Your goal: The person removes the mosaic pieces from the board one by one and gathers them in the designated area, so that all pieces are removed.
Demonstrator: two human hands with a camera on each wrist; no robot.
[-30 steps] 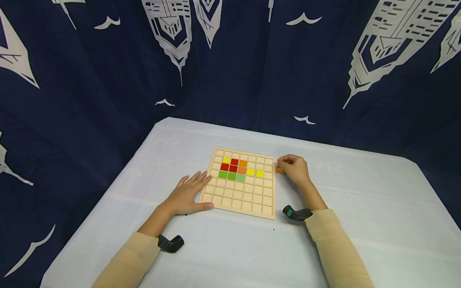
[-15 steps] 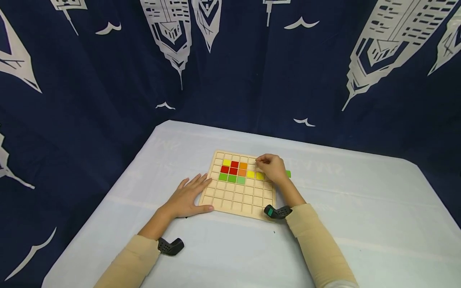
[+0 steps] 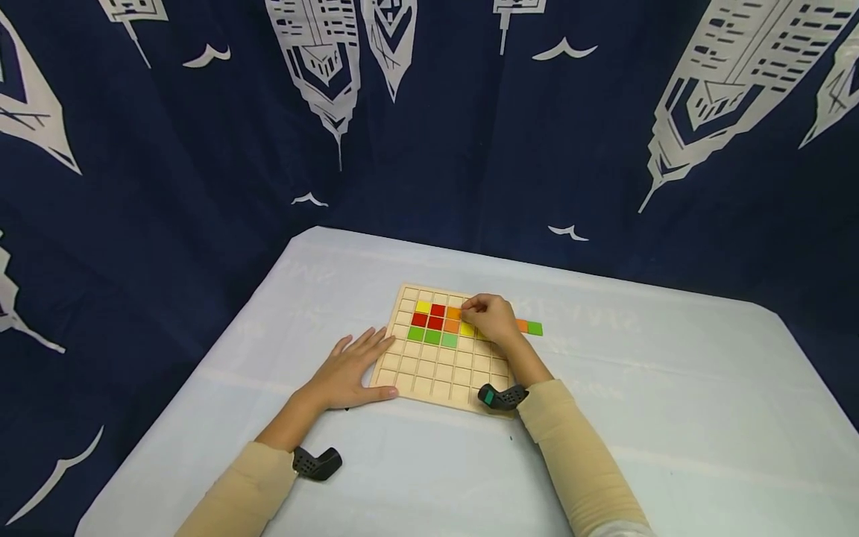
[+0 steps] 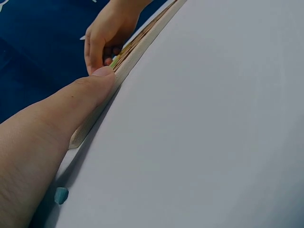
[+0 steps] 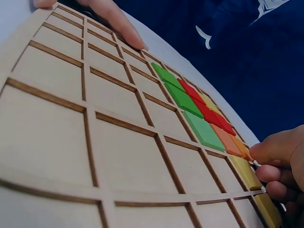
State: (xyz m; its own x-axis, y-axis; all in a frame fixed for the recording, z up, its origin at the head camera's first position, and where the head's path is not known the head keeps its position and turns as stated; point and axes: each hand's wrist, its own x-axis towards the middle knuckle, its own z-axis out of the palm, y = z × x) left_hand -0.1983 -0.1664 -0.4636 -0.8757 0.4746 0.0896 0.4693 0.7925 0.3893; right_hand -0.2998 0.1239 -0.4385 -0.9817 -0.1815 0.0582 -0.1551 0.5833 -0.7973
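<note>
A wooden grid board lies on the table with coloured square tiles in its cells. Green tiles, red tiles, orange tiles and yellow tiles form a cluster. The left hand rests spread with straight fingers at the board's left edge and corner. Over the upper part of the board, the right hand has thumb and fingers pinched together beside the upper orange tile. A small pale edge shows between them in the right wrist view, seemingly a tile, its face hidden. The right hand partly covers the yellow tiles.
Right of the board, an orange tile and a green tile lie in a row on the white-covered table. A dark blue patterned curtain hangs behind. Each wrist carries a black device.
The right hand has moved left from beside the tiles right of the board to above the board near the orange tiles, uncovering the loose tiles. The left hand has stayed in place.
</note>
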